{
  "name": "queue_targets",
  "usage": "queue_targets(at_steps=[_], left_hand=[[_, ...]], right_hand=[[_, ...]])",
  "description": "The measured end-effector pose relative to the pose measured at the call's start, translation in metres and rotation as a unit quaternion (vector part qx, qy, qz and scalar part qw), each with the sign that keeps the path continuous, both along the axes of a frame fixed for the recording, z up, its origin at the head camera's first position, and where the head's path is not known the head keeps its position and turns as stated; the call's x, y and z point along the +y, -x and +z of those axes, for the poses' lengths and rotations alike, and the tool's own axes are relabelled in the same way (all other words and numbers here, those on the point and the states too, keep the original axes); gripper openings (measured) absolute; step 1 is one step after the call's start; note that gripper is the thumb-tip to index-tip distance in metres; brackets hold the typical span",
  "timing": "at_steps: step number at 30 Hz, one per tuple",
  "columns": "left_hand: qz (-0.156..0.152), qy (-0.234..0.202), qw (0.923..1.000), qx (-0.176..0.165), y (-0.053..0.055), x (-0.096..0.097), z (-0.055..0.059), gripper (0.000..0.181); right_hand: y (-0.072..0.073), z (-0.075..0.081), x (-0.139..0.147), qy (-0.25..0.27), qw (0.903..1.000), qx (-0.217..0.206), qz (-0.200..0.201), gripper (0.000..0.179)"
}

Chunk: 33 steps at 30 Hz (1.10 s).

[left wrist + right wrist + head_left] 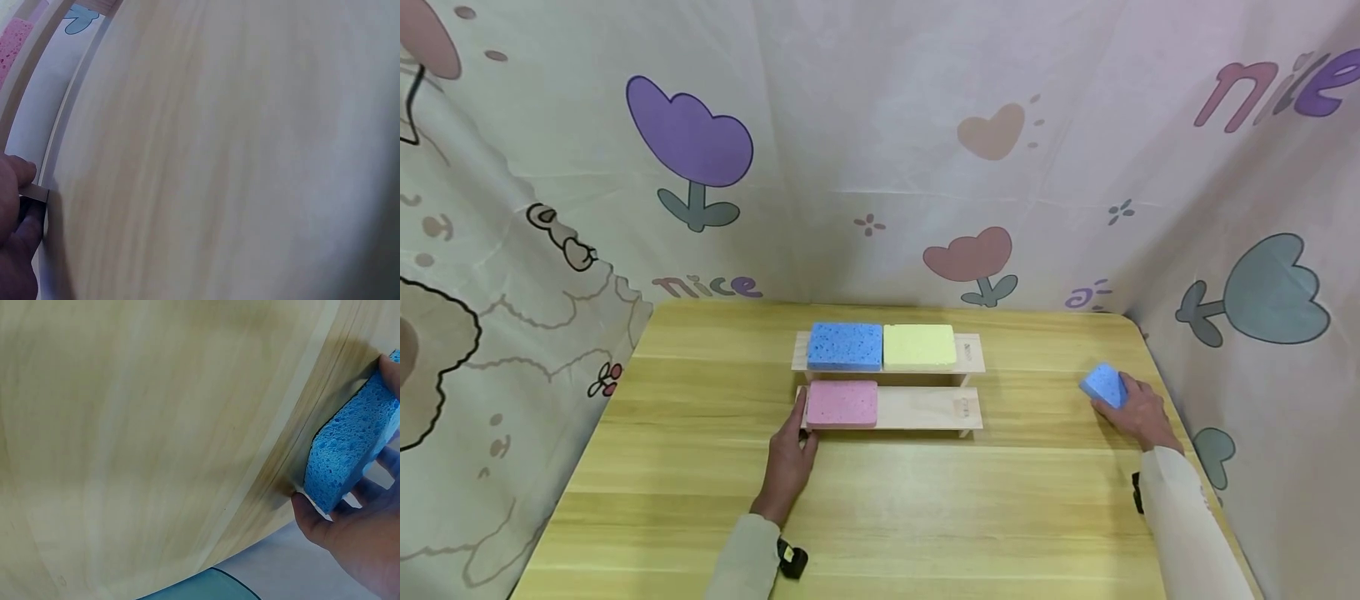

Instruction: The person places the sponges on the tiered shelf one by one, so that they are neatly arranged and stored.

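At the table's right side my right hand (1141,415) grips a light blue sponge (1102,385). In the right wrist view the thumb and fingers lie along the edges of this sponge (350,440), close to the tabletop. My left hand (788,468) holds the left end of the front low wooden rack (925,408); the left wrist view shows its fingers (20,170) pinching the rack's foot. A pink sponge (842,403) lies on the left part of that rack. Behind stands a second rack (970,354), bearing a speckled blue sponge (845,347) and a yellow sponge (919,347) side by side.
Both racks stand near the middle of the wood-grain table (970,508), one behind the other with a narrow gap. A printed cloth (850,150) hangs behind the table and along both sides.
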<state>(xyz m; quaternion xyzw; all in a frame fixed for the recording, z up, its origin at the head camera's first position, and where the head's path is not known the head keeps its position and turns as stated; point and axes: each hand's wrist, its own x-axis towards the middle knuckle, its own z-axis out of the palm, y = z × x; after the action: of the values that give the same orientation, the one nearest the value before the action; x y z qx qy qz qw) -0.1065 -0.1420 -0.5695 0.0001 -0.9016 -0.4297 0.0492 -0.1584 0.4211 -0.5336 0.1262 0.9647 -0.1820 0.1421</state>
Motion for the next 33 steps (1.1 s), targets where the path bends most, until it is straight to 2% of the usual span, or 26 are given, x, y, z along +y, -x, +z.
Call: queue_targets(at_steps=[6, 16, 33], left_hand=[[-0.003, 0.0, 1.0, 0.005, 0.0017, -0.001, 0.0003, 0.076], [-0.006, -0.002, 0.9999, 0.01, 0.0009, -0.0025, -0.0032, 0.074], [-0.002, 0.007, 0.9991, 0.042, -0.0012, -0.0011, -0.0036, 0.079]], right_hand=[[0.0018, -0.0022, -0.001, -0.005, 0.9999, -0.004, -0.013, 0.095], [0.0028, -0.0045, 0.0, -0.01, 0.9996, 0.015, -0.022, 0.093], [-0.0057, 0.0004, -0.0018, 0.001, 0.9993, 0.01, -0.036, 0.096]])
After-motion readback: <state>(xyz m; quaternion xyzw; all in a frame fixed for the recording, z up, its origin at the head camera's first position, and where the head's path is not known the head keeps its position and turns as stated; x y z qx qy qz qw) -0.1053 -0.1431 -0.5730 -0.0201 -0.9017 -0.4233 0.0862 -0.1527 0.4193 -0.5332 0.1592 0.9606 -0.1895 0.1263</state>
